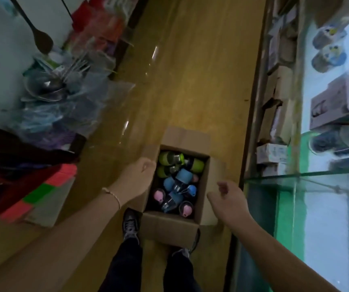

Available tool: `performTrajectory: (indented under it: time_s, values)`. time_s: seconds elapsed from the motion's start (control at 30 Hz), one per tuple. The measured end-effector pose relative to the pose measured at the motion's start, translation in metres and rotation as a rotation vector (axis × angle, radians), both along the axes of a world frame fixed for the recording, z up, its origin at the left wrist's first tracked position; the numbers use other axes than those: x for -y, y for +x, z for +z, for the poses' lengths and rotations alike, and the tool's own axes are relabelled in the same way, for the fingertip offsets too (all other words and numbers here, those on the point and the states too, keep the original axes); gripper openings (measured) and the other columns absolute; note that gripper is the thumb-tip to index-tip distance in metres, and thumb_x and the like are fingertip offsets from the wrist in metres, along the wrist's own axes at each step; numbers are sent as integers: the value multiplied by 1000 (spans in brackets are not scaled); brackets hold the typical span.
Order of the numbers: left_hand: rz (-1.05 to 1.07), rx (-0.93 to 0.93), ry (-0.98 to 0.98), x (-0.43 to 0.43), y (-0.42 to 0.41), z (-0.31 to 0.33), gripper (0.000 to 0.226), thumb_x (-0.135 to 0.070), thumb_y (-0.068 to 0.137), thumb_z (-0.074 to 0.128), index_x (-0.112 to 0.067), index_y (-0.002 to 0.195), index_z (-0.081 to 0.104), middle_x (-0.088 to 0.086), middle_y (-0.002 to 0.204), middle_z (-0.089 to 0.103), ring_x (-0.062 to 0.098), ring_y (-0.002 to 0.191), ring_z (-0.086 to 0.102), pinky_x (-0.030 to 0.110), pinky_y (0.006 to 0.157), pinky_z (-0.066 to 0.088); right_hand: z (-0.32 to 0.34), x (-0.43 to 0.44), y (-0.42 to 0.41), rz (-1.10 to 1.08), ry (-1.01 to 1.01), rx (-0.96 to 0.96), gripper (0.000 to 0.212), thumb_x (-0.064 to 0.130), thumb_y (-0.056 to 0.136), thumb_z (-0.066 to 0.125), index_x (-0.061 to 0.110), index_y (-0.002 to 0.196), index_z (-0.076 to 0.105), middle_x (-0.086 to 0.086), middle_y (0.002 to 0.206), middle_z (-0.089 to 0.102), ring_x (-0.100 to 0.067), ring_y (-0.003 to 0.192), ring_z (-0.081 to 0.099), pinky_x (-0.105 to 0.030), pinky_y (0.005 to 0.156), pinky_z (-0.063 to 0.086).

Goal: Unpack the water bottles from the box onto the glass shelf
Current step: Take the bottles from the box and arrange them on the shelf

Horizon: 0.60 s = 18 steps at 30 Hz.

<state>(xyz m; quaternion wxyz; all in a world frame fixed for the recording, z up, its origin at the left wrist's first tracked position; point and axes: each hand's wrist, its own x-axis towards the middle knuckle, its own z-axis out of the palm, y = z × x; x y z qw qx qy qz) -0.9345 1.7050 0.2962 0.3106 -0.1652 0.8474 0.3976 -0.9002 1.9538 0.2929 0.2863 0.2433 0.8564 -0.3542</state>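
Left grip (136, 178) clasps the left rim of the open brown cardboard box (169, 226) holding green, blue, pink water bottles (177, 182); right grip (226, 199) hovers slack-fingered above the right flap (214, 175).

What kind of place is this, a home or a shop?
Probably a small household-goods shop: a glass shelf near stacked boxed goods, a cardboard box full of coloured water bottles on the floor, and bagged cutlery on the left.
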Motion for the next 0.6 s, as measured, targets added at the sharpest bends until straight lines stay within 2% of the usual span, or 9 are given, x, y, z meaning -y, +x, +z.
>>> performTrajectory:
  time_s: [0.13,0.2,0.3,0.37,0.43,0.5,0.6]
  values:
    - [-8,90,-30,-2,8,-72,34,-38,103,33,-19,120,56,-1,110,59,18,104,56,31,89,45,-67,-3,20,-28,5,77,41,28,90,65,20,129,54,2,123,57,-9,95,52,-21,67,40]
    - [-16,134,-41,-6,10,-106,36,-38,103,32,-17,116,58,3,110,61,19,102,57,34,90,46,-99,-2,32,-38,-2,121,42,28,91,65,19,130,55,2,123,57,-8,95,51,-21,70,41]
    - [5,184,-37,-12,11,-154,34,-36,103,32,-12,108,56,8,108,60,26,102,56,36,91,44,-148,3,47,-41,-27,182,36,26,92,63,19,126,55,4,110,56,0,82,51,-15,63,39]
    - [1,203,-44,-15,12,-183,25,-35,104,33,-18,105,51,5,106,56,22,100,53,34,90,42,-180,8,53,-42,-47,219,33,26,92,62,22,124,56,8,103,54,-1,80,51,-16,64,43]
    - [5,219,-37,-17,11,-209,25,-34,104,33,-20,112,52,2,107,53,17,98,49,28,83,38,-210,16,55,-50,-56,251,33,26,90,63,22,122,56,8,104,57,-7,88,56,-25,75,50]
    - [20,236,-32,-17,11,-233,33,-33,105,33,-15,124,52,0,106,52,13,97,46,24,81,32,-239,25,55,-30,-61,260,32,25,89,62,20,120,58,5,104,60,-13,91,60,-31,79,53]
    - [21,256,-17,-14,17,-267,40,-33,105,35,-11,136,48,6,117,57,11,99,45,21,83,30,-280,40,55,36,-59,270,39,26,87,62,17,125,57,-3,115,61,-19,99,60,-32,82,51]
